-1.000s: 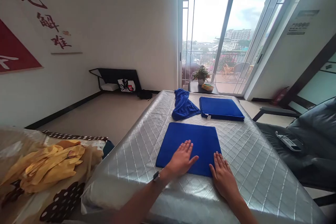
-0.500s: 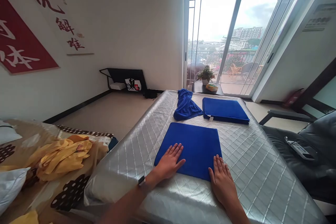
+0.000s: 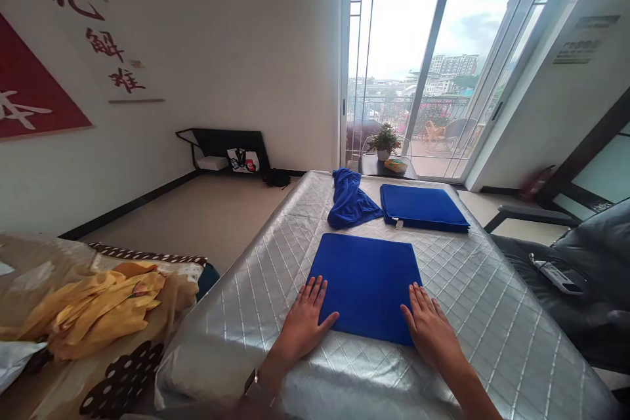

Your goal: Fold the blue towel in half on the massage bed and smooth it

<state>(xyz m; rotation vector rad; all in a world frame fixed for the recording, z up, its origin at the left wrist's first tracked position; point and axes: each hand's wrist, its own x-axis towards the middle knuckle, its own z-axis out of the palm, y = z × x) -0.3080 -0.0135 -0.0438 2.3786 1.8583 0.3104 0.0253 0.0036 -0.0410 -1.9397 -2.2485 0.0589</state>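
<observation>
1. The folded blue towel (image 3: 367, 285) is lying flat on the silver quilted surface (image 3: 492, 315), directly ahead of the person.
2. The left hand (image 3: 302, 325) is resting palm-down on the towel's near-left corner, fingers extended and slightly spread, gripping nothing.
3. The right hand (image 3: 430, 328) is resting palm-down on the near-right corner, fingers likewise extended, gripping nothing.
4. Farther back, a crumpled blue towel (image 3: 350, 200) is lying just beside a second folded towel (image 3: 423, 207).

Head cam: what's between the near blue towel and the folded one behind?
In the head view only bare quilted silver cover separates the near blue towel from the folded towel; the crumpled blue cloth lies left of that gap.
</observation>
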